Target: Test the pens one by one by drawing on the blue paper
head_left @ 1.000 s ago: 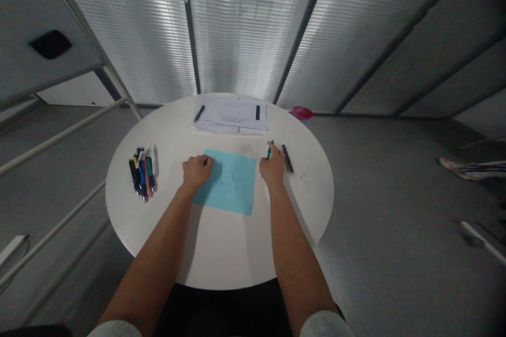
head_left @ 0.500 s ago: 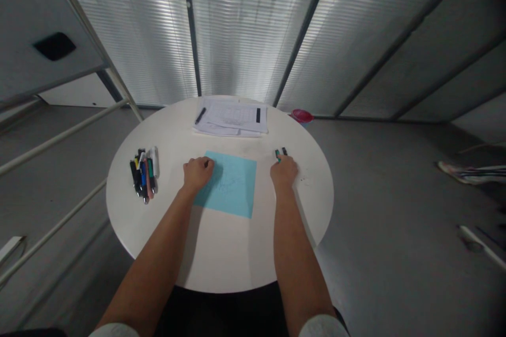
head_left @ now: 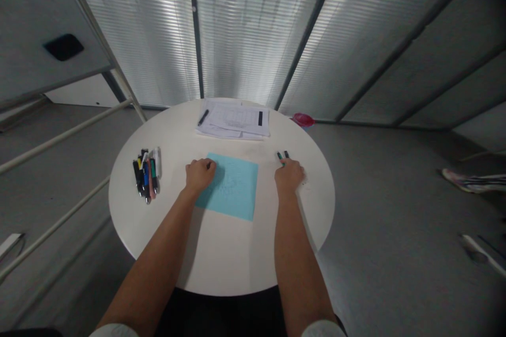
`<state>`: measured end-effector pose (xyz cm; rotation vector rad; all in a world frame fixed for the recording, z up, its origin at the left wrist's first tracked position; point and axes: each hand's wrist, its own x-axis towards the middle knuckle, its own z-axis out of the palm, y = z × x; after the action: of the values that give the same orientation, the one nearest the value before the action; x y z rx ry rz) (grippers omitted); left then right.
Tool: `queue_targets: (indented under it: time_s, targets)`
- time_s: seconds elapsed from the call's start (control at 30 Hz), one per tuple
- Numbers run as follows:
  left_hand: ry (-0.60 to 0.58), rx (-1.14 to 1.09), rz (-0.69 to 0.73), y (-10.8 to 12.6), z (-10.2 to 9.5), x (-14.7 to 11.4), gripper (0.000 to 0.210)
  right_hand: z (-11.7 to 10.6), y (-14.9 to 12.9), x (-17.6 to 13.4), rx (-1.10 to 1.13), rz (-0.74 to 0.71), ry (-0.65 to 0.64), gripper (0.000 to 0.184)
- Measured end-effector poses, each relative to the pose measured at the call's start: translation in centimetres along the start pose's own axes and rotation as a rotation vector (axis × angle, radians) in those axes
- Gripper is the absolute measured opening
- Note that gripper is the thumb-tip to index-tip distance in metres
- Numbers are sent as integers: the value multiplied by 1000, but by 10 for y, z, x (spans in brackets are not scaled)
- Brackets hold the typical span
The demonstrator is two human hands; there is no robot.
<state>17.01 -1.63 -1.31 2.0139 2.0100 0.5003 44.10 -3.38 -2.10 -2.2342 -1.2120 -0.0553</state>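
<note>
A light-blue sheet of paper (head_left: 237,189) with faint line drawing lies on the round white table. My left hand (head_left: 200,175) rests closed at the sheet's upper left corner, a small dark object (head_left: 208,165) showing at its fingers; its kind is unclear. To the right of the sheet, my right hand (head_left: 289,175) is down on the table with fingers curled under. What those fingers hold, if anything, is hidden. Just beyond them lie a green-and-black pen-like piece (head_left: 280,157), partly covered by the hand, and a short black piece (head_left: 286,154).
Several pens and markers (head_left: 147,176) lie bunched at the table's left. Printed papers (head_left: 233,119) with a dark pen (head_left: 203,117) on top are at the far edge. Beyond the table stand a pink bin (head_left: 303,119) and a wall with blinds; white rails (head_left: 67,133) run at the left.
My right hand has shifted slightly right and toward me, while the green and black pieces stay put. My left hand keeps its place on the paper. The view has tilted a little.
</note>
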Motion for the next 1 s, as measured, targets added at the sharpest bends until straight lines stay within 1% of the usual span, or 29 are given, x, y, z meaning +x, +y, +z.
queue_targets:
  time_s: [0.07, 0.13, 0.23, 0.33, 0.5, 0.63, 0.8, 0.9, 1.0]
  targets:
    - [-5, 3, -5, 1, -1, 0, 43, 1, -3, 1, -5, -10, 17, 41]
    - [1, 5, -4, 0, 0, 1, 42, 3, -6, 1, 10, -43, 8, 38]
    - [15, 5, 11, -1, 2, 2, 42, 6, -13, 0, 23, -107, -62, 33]
    - [27, 9, 18, -3, 4, 3, 42, 6, -16, -2, -30, -101, -119, 32]
    - [25, 25, 20, -2, 3, 2, 42, 2, -17, -3, -70, -46, -75, 32]
    - [22, 21, 18, -1, 2, 2, 41, 2, -19, -4, -50, -64, -22, 30]
    - [27, 17, 20, -2, 4, 2, 41, 6, -20, -4, -32, -96, -77, 28]
    - [20, 13, 11, -1, 3, 1, 41, 10, -23, -5, 32, -101, -87, 28]
    - [16, 16, 5, -1, 2, 1, 41, 12, -31, -10, 217, -182, -92, 29]
